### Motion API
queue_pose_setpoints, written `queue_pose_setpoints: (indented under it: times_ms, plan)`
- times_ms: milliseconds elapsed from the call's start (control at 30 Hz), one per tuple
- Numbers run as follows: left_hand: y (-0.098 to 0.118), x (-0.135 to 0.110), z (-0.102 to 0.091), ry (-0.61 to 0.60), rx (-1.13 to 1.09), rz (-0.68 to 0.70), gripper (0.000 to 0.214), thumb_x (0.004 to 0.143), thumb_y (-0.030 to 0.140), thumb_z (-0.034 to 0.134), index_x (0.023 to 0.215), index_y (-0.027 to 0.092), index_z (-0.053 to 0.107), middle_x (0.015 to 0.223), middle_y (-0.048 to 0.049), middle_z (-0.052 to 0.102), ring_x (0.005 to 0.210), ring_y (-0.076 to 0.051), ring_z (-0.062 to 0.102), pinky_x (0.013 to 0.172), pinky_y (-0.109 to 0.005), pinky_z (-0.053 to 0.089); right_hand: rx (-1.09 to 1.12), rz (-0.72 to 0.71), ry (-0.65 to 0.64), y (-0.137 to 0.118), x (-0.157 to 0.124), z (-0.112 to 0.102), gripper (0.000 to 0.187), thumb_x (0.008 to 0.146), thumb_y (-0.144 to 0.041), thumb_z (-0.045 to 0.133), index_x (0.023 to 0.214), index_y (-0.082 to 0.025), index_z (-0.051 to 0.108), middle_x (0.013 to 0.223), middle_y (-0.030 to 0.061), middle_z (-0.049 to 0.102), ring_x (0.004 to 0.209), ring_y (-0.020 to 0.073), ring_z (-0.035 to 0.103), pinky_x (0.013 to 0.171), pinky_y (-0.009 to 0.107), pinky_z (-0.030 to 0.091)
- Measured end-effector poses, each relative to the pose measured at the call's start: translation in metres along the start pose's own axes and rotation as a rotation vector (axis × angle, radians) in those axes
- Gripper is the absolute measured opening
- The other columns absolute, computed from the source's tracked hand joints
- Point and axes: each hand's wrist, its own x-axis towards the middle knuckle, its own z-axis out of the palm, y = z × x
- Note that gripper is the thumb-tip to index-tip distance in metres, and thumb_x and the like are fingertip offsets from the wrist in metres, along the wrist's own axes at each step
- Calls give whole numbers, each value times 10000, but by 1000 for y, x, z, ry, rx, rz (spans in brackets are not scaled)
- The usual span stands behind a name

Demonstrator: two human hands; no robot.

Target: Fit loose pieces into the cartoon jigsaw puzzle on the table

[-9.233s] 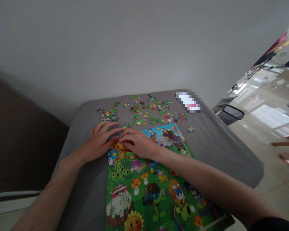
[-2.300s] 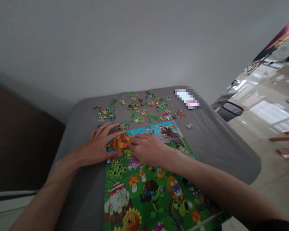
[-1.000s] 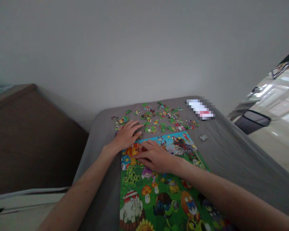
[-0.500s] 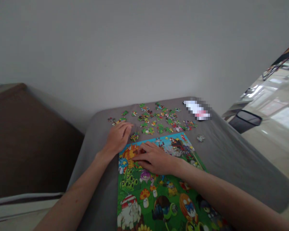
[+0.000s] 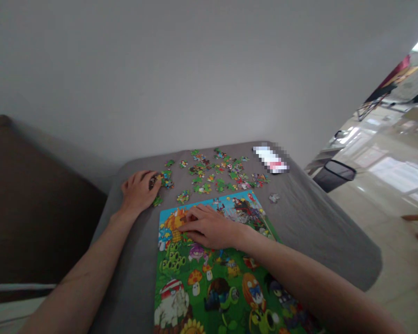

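My left hand (image 5: 139, 190) is at the left of the grey cloth, its fingers curved and apart around a few jigsaw puzzle pieces (image 5: 166, 179) that lie there. One more piece (image 5: 157, 201) shows under the thumb side. My right hand (image 5: 209, 227) rests with fingers extended on the upper part of a colourful puzzle picture board (image 5: 181, 273) of cartoon plants; the palm hides part of it. Beyond the board's top edge, several loose pieces (image 5: 220, 184) are scattered. A single piece (image 5: 183, 196) lies between my hands, just off the board's edge.
A phone with a lit, blurred screen (image 5: 271, 158) lies at the back right. Near the board's right corner is a pale piece (image 5: 274, 198). The grey-covered table (image 5: 320, 232) meets a wall (image 5: 195, 83); brown furniture (image 5: 38, 195) stands at the left.
My left hand has moved left, from beside the board's top-left corner to the pieces at the cloth's left. My right hand stays on the board. The view has turned slightly right.
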Motion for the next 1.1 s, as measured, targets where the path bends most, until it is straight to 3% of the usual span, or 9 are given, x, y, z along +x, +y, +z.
queue_pose_setpoints:
  times_ms: [400, 567, 733, 867, 1000, 1100]
  plan:
    - [-4, 13, 3, -35, 0, -43, 539, 1076, 537, 412, 1414, 313, 767, 1612, -144, 618, 1530, -450, 487, 1256, -682, 355, -54, -15, -25, 3, 2, 0, 344, 1152, -295, 581, 1440, -243, 762, 1295, 128, 691, 1240, 270, 607, 1137, 443, 491]
    - [2, 35, 8, -42, -38, -39, 412, 1019, 531, 583, 1298, 341, 820, 1553, -125, 682, 1498, -450, 527, 1245, -683, 337, -69, -31, -4, 4, 0, 1, 338, 1157, -308, 574, 1421, -225, 768, 1309, 132, 703, 1229, 262, 620, 1125, 434, 499]
    - [-1, 43, 9, -31, -97, -49, 327, 957, 495, 703, 1167, 285, 838, 1338, -127, 800, 1283, -393, 689, 1136, -572, 445, 3, -90, 54, 14, -4, -2, 276, 1150, -264, 601, 1337, -204, 795, 1235, 109, 760, 1194, 217, 663, 1096, 371, 512]
    - [-3, 40, 6, 28, -135, -42, 261, 950, 500, 735, 1040, 277, 837, 1170, -91, 844, 1213, -371, 725, 1139, -552, 429, 43, -52, 160, 24, -6, -8, 265, 1158, -265, 584, 1289, -196, 805, 1160, 104, 781, 1126, 209, 700, 1030, 357, 550]
    - [-2, 42, 3, 74, -178, 16, 213, 978, 454, 772, 946, 250, 822, 1261, -87, 826, 1338, -353, 681, 1235, -597, 380, 72, -33, 251, 31, -10, -12, 237, 1139, -245, 608, 1245, -199, 815, 1140, 103, 792, 1107, 214, 717, 1018, 361, 565]
    - [-1, 45, -1, 79, -215, 50, 265, 1019, 444, 775, 1074, 186, 790, 1311, -106, 783, 1306, -310, 692, 1206, -598, 476, 83, -9, 255, 35, -13, -15, 233, 1133, -228, 607, 1223, -197, 820, 1119, 98, 808, 1059, 206, 731, 984, 349, 566]
